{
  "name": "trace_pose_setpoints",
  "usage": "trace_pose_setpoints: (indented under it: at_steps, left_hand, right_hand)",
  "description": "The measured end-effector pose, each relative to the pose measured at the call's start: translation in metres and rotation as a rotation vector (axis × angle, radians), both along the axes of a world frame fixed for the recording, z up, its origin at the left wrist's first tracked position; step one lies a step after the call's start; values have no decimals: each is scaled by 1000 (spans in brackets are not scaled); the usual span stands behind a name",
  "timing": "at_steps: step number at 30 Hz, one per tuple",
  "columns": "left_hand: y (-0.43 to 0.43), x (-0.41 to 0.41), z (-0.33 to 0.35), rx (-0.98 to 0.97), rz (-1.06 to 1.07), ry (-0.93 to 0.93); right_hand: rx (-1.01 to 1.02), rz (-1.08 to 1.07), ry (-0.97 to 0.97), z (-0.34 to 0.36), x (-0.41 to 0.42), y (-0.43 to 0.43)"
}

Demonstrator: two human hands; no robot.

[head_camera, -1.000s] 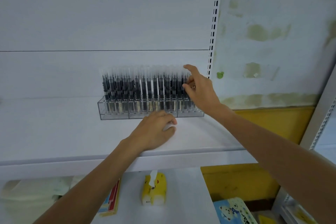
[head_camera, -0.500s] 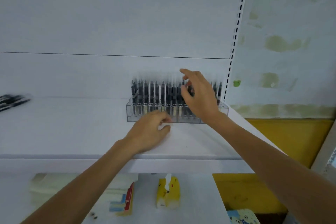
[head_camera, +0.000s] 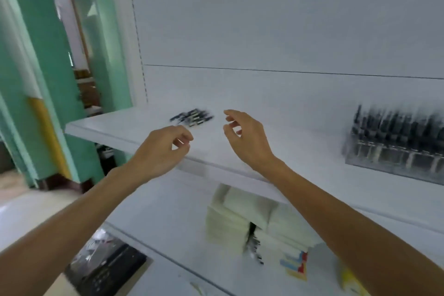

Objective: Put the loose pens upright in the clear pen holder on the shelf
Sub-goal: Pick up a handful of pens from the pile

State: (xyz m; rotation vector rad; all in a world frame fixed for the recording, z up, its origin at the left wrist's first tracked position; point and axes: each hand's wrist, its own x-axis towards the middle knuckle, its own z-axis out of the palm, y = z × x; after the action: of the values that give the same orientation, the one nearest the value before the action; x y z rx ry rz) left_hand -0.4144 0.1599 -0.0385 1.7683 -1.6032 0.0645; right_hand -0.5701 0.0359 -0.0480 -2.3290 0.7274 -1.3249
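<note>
- Head view: both bare hands up at a white shelf point(head_camera: 115, 127), reaching toward a small heap of loose pens point(head_camera: 192, 116) lying flat at centre-left of the frame.
- Left hand point(head_camera: 161, 151), just below and left of centre, loosely curled with thumb and fingers a little apart and nothing between them.
- Right hand point(head_camera: 247, 137), at centre, spread wider, fingers crooked, palm turned toward the heap, likewise empty.
- Pens just above and between the two hands, nearer the left; no finger touching them, a strip of bare shelf showing between fingertips and barrels.
- Clear pen holder point(head_camera: 394, 151) at the right edge of the frame, well apart from the heap, already crowded with upright dark pens; blurred, so free slots impossible to make out.
- Step in hand, by the look of it: gathering the next few pens.
- Best done by closing on a few barrels at once near their middles, all pointing one way, so no turning over needed at the holder.
- Worth steadying the rest of the heap with the spare hand; round barrels on a smooth board likely to roll toward the front lip.
- Camera blur heavy across the frame; pen count not readable.
</note>
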Motion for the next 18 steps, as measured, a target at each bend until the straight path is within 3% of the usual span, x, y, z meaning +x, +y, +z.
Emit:
trace_pose_setpoints:
  at_steps: [8, 18]
  left_hand:
    - [48, 91, -12, 16, 56, 14]
    - [-9, 133, -46, -33, -17, 120]
  right_hand:
    - [34, -12, 138, -20, 96, 19]
    - [-64, -30, 269, -19, 146, -27]
